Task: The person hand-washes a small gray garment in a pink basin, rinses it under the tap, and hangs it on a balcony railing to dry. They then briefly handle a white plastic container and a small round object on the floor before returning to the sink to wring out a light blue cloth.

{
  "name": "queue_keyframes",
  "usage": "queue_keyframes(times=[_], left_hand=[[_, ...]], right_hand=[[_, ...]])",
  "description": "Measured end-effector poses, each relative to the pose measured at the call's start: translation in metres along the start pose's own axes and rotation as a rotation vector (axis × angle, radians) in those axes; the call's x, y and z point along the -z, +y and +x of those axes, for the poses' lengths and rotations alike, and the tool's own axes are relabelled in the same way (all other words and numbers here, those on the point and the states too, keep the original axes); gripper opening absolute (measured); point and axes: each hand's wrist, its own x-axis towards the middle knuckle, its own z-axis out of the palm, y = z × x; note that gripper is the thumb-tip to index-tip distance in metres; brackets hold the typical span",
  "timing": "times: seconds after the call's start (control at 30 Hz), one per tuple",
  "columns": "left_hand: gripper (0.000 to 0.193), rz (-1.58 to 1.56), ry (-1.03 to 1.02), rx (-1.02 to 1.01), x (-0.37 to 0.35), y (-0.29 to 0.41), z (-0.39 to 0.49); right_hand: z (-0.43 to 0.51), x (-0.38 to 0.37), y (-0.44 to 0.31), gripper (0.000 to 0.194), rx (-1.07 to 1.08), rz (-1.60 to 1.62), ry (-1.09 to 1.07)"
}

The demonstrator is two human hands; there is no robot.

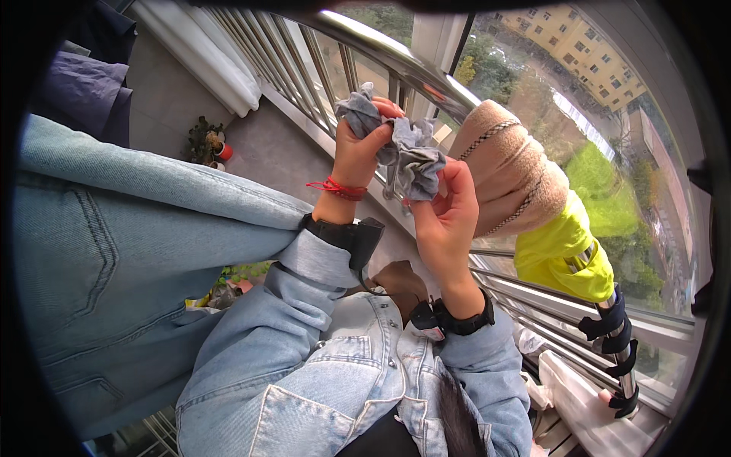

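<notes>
A crumpled grey piece of fabric (420,157) is stretched between my two hands, in front of the metal railing. My left hand (355,149) wraps its fingers and thumb around the upper left part of the cloth, a red cord bracelet at the wrist. With thumb and fingers, my right hand (448,220) pinches the lower right end. Folds hide the fabric's full shape, so I cannot tell what garment it is. Black straps with small devices sit around both wrists.
Beyond my hands runs a polished metal railing (388,43), with a beige towel (508,165) and a yellow-green cloth (562,251) over it. Light blue jeans (125,245) hang close on the left. A potted plant (207,143) stands on the grey floor near a white curtain (200,57).
</notes>
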Motion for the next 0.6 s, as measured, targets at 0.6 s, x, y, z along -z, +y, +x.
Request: queue_keyframes(times=[0.6], left_hand=[[0.011, 0.635, -0.099, 0.489, 0.300, 0.092, 0.129]], right_hand=[[0.193, -0.182, 0.092, 0.013, -0.121, 0.104, -0.087]])
